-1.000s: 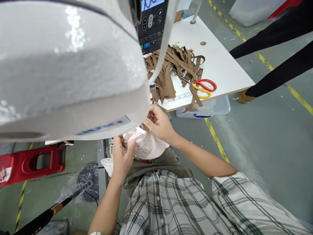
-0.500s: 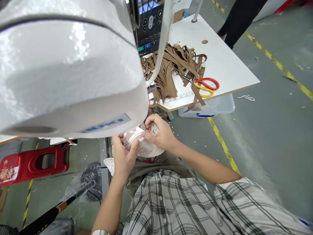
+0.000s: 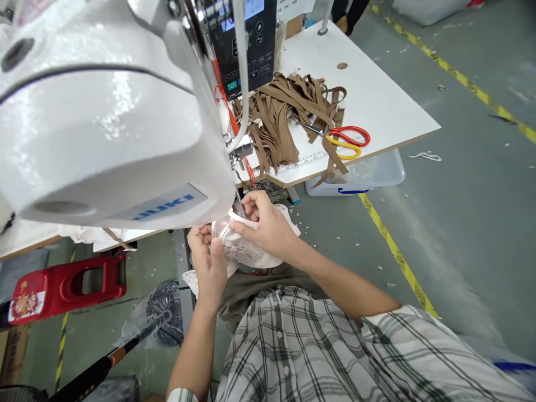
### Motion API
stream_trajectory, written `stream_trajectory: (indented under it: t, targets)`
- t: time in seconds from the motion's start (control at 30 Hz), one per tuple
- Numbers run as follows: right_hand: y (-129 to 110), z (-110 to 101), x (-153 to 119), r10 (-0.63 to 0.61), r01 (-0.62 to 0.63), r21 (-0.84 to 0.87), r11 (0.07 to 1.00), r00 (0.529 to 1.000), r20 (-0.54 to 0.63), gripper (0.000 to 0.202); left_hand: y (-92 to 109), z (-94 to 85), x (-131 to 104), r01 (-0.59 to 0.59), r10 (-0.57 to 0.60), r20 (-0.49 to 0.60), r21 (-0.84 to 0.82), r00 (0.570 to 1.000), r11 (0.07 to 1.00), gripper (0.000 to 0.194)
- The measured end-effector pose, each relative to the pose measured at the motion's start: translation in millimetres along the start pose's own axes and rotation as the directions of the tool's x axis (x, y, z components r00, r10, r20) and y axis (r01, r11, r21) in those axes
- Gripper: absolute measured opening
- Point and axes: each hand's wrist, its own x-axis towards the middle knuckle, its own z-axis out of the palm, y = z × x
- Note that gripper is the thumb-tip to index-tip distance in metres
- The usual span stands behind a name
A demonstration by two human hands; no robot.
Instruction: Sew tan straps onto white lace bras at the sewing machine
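Note:
A white lace bra cup (image 3: 251,254) is spread between my two hands, below the front end of a white sewing machine (image 3: 125,145). My left hand (image 3: 207,262) pinches its left edge, with the thumb on top. At the upper edge my right hand (image 3: 268,226) grips the fabric between thumb and curled fingers, close to the machine's needle area. The machine's head partly hides that needle area. A loose lace piece (image 3: 191,281) hangs below my left hand.
Brown fabric strips (image 3: 278,123) lie heaped on the white table (image 3: 385,106), with red-and-yellow scissors (image 3: 347,139) near its edge. A control panel (image 3: 247,50) stands behind. Below are a clear plastic bin (image 3: 377,170) and a red stool (image 3: 62,290). A person's leg (image 3: 352,14) shows at the top.
My view has shifted, revealing more of the machine's needle side. Both hands keep hold of the lace cup, and more of its white fabric shows beyond my right hand.

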Motion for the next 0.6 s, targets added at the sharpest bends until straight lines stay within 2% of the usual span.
stream_trajectory:
  t: [0.13, 0.23, 0.3, 0.37, 0.43, 0.47, 0.53, 0.6]
  targets:
    - [2.3, -17.6, -10.2, 0.097, -0.102, 0.039, 0.994, 0.989, 0.107, 0.038, 12.2, 3.6, -22.0, 0.015, -0.014, 0.021, -0.051, 1.000, 0.999, 0.034]
    - [6.9, -40.9, -24.9, 0.077, -0.098, 0.082, 0.992, 0.970, 0.231, 0.027, 17.0, 5.2, -35.8, 0.138, -0.109, 0.183, -0.153, 0.977, 0.978, 0.030]
    - [7.8, -54.4, -35.7, 0.039, -0.070, 0.106, 0.992, 0.963, 0.266, 0.026, 16.0, 8.1, -37.3, 0.318, -0.234, 0.336, -0.223, 0.912, 0.921, 0.035]
    - [6.9, -63.1, -45.7, 0.036, -0.063, 0.085, 0.994, 0.959, 0.283, 0.025, 14.5, 13.9, -33.7, 0.493, -0.326, 0.466, -0.297, 0.822, 0.818, 0.044]
    - [6.0, -66.4, -53.9, 0.029, -0.037, 0.021, 0.999, 0.953, 0.301, 0.023, 16.1, 20.7, -28.6, 0.604, -0.331, 0.575, -0.384, 0.748, 0.699, 0.052]
    - [6.2, -66.6, -57.2, 0.008, 0.002, -0.030, 1.000, 0.949, 0.316, 0.022, 18.6, 23.7, -26.8, 0.632, -0.310, 0.610, -0.428, 0.730, 0.646, 0.053]
    - [9.2, -65.0, -62.7, -0.068, 0.134, -0.184, 0.974, 0.943, 0.326, 0.020, 26.0, 26.9, -26.2, 0.635, -0.257, 0.619, -0.527, 0.742, 0.565, 0.049]
    - [15.1, -62.8, -66.8, -0.187, 0.284, -0.384, 0.878, 0.944, 0.270, 0.020, 34.0, 26.1, -30.7, 0.584, -0.242, 0.547, -0.631, 0.802, 0.510, 0.034]
